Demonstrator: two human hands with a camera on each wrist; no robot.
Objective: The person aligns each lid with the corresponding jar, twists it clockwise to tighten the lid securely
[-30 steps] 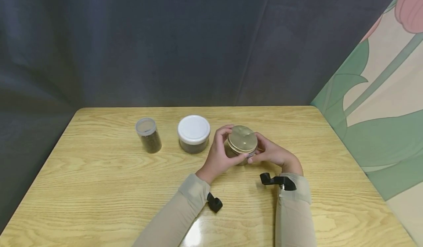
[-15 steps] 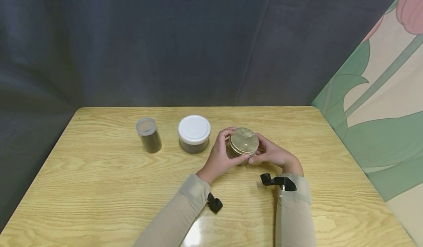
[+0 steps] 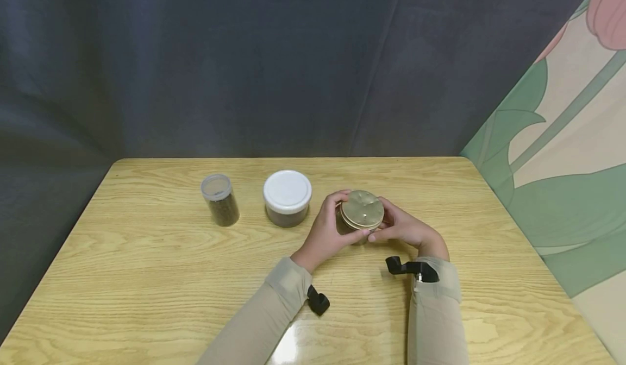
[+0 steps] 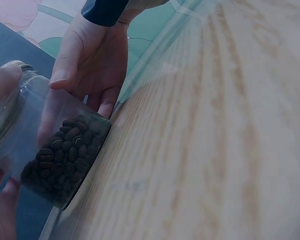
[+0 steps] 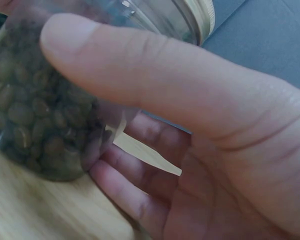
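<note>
Your left hand [image 3: 329, 232] grips the clear jar [image 4: 62, 145] from its left, high up by the gold lid [image 3: 363, 209], with the thumb on the near side and fingers reaching to the far side. Your right hand [image 3: 406, 228] holds the same jar from its right, thumb against the near wall and fingers curled behind it. The jar stands right of centre on the wooden table [image 3: 171, 278], its base at the wood, with dark beans [image 4: 62, 160] in its lower part and the lid on top. To its left, apart from it, stands a white-lidded tub [image 3: 287, 197]; farther left is a narrow container [image 3: 221, 202] with dark contents. A dark curtain [image 3: 269, 71] hangs beyond the table's far edge.
</note>
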